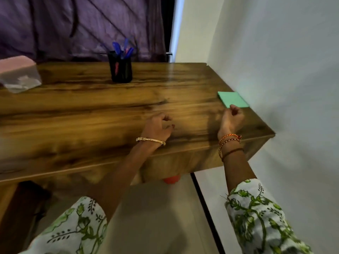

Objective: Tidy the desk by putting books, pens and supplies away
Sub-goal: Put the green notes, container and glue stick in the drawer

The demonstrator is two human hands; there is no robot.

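Sticky-note pad [233, 99] lay beside your right hand [232, 119]; both grips, left hand [158, 128] included, hung loosely curled, empty. Next: pinch it.

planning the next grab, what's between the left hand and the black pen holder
In the head view, only bare wooden desk lies between the left hand and the black pen holder.

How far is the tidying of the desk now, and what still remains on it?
Looks done: pens stand in the black holder at the back. In hand: nothing is gripped; the right hand reaches, fingers curled, toward the green sticky-note pad by the wall, and the left hand hovers over the wooden desk. Left: that pad, and a blurred pink and white object at the far left.
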